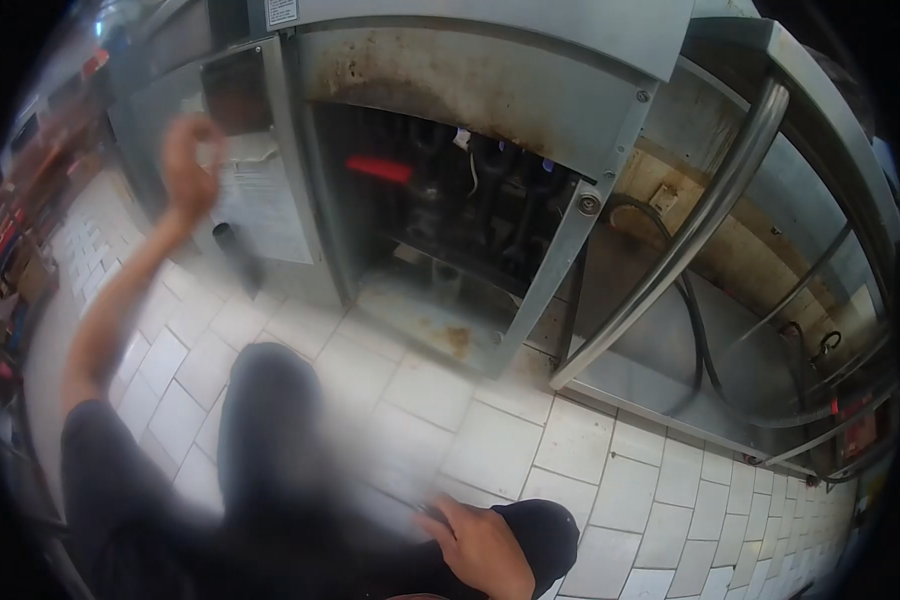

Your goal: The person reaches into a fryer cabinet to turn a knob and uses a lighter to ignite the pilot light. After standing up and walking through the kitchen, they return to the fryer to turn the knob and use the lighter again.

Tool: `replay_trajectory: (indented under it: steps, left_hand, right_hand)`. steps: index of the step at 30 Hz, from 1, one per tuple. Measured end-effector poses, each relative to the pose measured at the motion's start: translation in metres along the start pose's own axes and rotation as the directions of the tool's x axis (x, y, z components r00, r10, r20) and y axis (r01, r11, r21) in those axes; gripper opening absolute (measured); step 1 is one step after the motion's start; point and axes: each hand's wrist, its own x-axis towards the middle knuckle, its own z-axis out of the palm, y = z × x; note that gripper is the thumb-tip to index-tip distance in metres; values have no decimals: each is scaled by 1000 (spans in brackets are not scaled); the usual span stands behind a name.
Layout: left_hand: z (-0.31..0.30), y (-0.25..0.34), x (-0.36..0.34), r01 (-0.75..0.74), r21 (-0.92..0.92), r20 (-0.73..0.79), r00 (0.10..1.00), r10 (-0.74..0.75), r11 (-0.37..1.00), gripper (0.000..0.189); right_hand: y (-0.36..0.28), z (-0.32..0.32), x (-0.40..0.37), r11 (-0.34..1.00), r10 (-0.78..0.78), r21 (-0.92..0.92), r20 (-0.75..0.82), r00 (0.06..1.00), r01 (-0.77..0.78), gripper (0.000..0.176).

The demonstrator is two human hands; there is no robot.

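Observation:
My left hand (190, 175) is raised and smeared by motion in front of the metal cabinet door (290, 170), which stands swung out on the left. A paper sheet (262, 205) is stuck on the door beside that hand. Low at the front, my right hand (482, 548) rests by my right knee (545, 535), its fingers drawn together at a small dark thing I cannot make out. Beyond my knees is the open cabinet (440, 230) with dark pipes inside. A red handle (380, 168) and a loose white wire (470, 165) show in there.
A steel frame with a thick tubular leg (685, 230) stands at the right, black hoses (700, 330) hanging within it. A dark pipe end (232, 245) juts near the door's foot. Pale tiles (500, 445) cover the floor. The cabinet's upper panel (450, 90) is stained brown.

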Motion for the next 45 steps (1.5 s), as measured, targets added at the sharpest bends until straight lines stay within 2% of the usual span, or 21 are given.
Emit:
replay_trajectory:
  steps: [2,4,6,11,14,16,17,19,22,26,30,32,33,34,35,36,38,39,42,44,45]
  left_hand:
    - [-15,-83,36,174,328,-124,982,-140,929,22]
    - [-17,-226,36,-4,631,56,998,-40,776,36]
    - [-16,-263,46,-68,641,104,995,2,765,41]
    - [-13,-257,60,294,560,473,654,-591,774,39]
    - [5,-313,4,-25,668,399,856,-329,744,41]
    - [3,-352,-29,21,447,463,850,-251,894,41]
    - [-12,-304,-16,377,305,471,739,-483,875,42]
    - [-31,-245,16,363,550,461,619,-636,752,45]
    - [-67,-232,16,403,449,569,559,-603,797,45]
    - [-115,-170,67,529,581,580,264,-771,618,50]
    - [-169,-107,136,257,655,755,-229,-614,710,44]
    - [-203,-76,42,356,438,896,-92,-435,826,41]
    - [-201,-61,-7,361,433,901,-201,-385,826,41]
    - [-214,-23,34,605,324,946,-182,-270,727,42]
    - [-217,5,52,654,174,984,-136,-111,737,40]
    - [-213,43,72,773,171,983,-175,-54,611,39]
    - [-191,113,123,926,377,926,-377,10,31,36]
    - [-179,141,143,847,464,882,-468,50,-257,35]
    - [-141,191,182,567,493,806,-583,102,-659,31]
    - [-89,227,115,819,356,928,-365,69,-450,30]
    - [-47,245,61,993,43,999,-40,27,-108,30]
  right_hand:
    - [-26,-19,14,1000,27,10,49,998,-27,20]
    - [-39,-30,23,996,84,21,97,992,-86,20]
    - [-43,-33,25,997,33,64,99,995,-39,24]
    - [-44,-29,29,995,31,86,90,995,-39,25]
    - [-37,-23,36,993,31,107,113,993,-43,28]
    - [-22,-25,55,987,19,154,129,991,-39,32]
    - [-16,-26,66,984,41,164,131,991,-62,33]
    - [-13,-26,70,989,146,40,-158,977,-142,33]
    - [-35,-59,49,976,218,73,-247,944,-206,34]
    - [-77,-106,-1,915,404,138,-295,866,-379,38]
    - [-81,-163,-104,907,397,23,-380,835,-421,36]
    - [-64,-197,-215,825,521,-135,-196,831,-549,40]
    - [-109,-239,-226,597,799,-99,-8,601,-796,42]
    - [-87,-249,-268,753,578,-491,178,796,-437,45]
    - [-117,-276,-277,518,854,-236,86,514,-822,44]
    - [-135,-296,-288,507,862,-234,111,495,-829,44]
    - [-165,-339,-296,61,993,407,71,99,-911,46]
    - [-155,-345,-314,226,970,413,-10,244,-882,42]
    - [-208,-381,-300,253,968,698,-176,181,-670,16]
    - [-237,-383,-296,215,976,790,-167,137,-573,17]
    - [-248,-378,-299,205,978,872,-171,117,-445,19]
